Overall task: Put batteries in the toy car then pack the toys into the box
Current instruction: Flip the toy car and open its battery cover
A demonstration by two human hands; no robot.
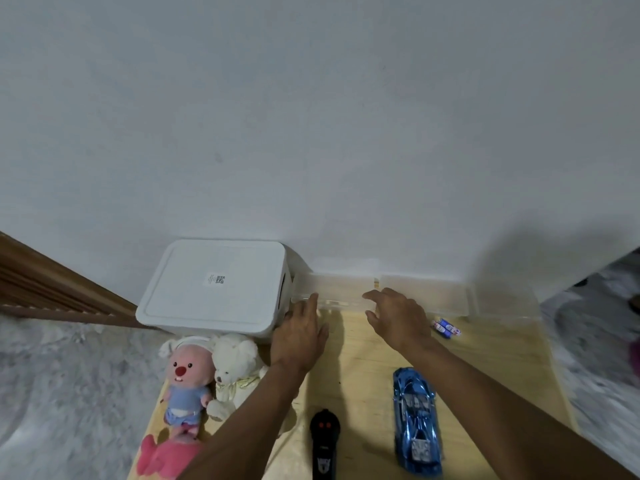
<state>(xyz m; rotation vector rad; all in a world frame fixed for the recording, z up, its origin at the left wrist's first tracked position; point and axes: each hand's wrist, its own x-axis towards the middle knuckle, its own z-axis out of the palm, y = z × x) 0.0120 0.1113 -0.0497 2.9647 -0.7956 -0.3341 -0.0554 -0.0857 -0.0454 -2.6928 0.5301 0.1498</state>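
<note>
Left grip (pixel 299 337) and right grip (pixel 394 320), both wide with fingers spread, hover at the clear box (pixel 426 296) (batteries (pixel 446 328) just beside it); the toy car (pixel 415 420) lies nearer the person

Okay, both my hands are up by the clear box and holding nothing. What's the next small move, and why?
Probably shift your right hand sideways to pinch the batteries, which lie loose just to its right. The blue toy car sits untouched nearer you, and loading it comes before any packing.
</note>
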